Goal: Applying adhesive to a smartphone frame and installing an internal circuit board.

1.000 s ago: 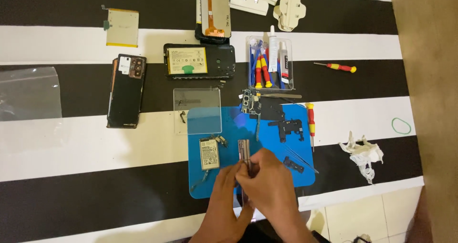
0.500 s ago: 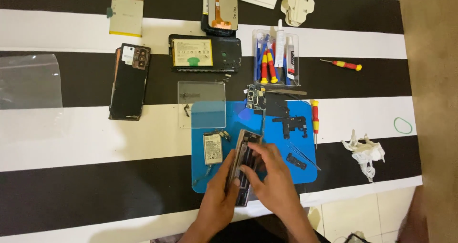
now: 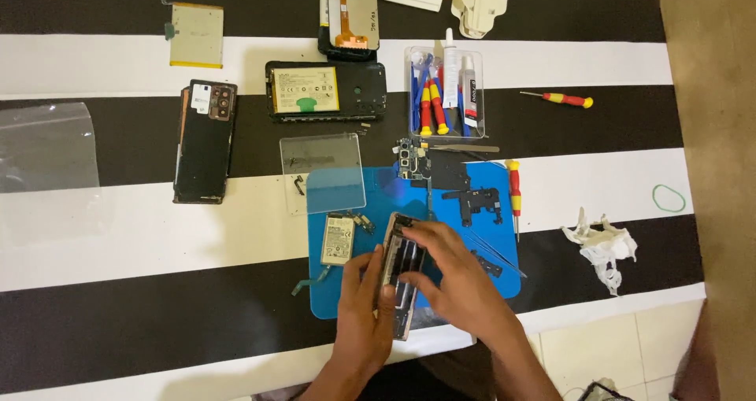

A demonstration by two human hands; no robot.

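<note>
Phone frame [image 3: 402, 271] now flatter, both hands steadier.

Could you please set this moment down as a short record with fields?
surface: black-and-white striped cloth with a blue mat
left hand: left hand grips the left edge of the opened phone
right hand: right hand lies over the phone, fingers at its upper end
beside phone: small battery on the mat
farther off: clear box of tools, red-and-yellow screwdriver, crumpled white tissue
</note>
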